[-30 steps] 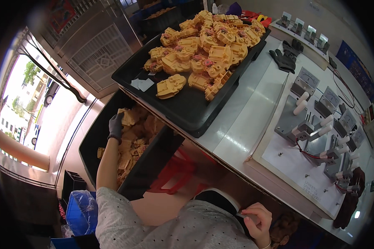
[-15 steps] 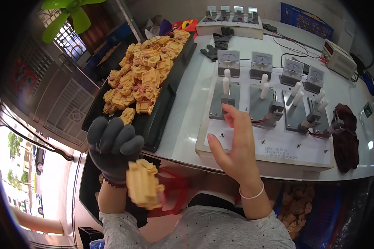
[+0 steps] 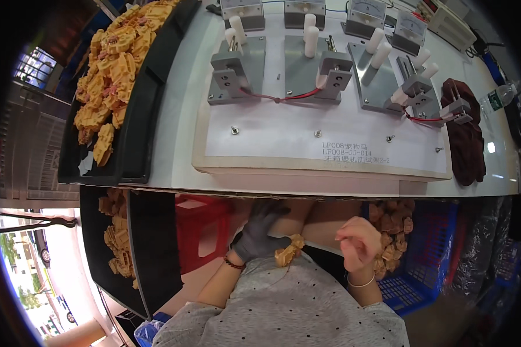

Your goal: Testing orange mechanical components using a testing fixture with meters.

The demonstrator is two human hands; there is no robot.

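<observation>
My left hand [image 3: 259, 232], in a dark grey glove, is low over my lap with its fingers stretched out and apart. A yellow-orange plastic gear housing [image 3: 289, 252] lies against my grey dotted shirt, right beside the thumb side of that glove; whether they touch is hard to tell. To the right, my bare right hand [image 3: 359, 243] hovers before the blue basket with its fingers curled in and nothing visible in them. Above both hands, on the white table, stands a test rig [image 3: 324, 144] with grey fixtures, white pegs, toggle switches and dial meters.
A black tray [image 3: 136, 150] heaped with similar housings [image 3: 113, 69] stands at the table's left. Below are a black bin [image 3: 150, 248], a red stool [image 3: 205, 231] and a blue basket [image 3: 414, 295] of parts. A dark red cloth [image 3: 464, 139] and bottle [image 3: 498, 98] lie at right.
Both hands have dropped from table level to my lap, the left also moving right. The housing, blurred below the left glove before, now lies at my shirt. The right fingers have curled. The view tilted down.
</observation>
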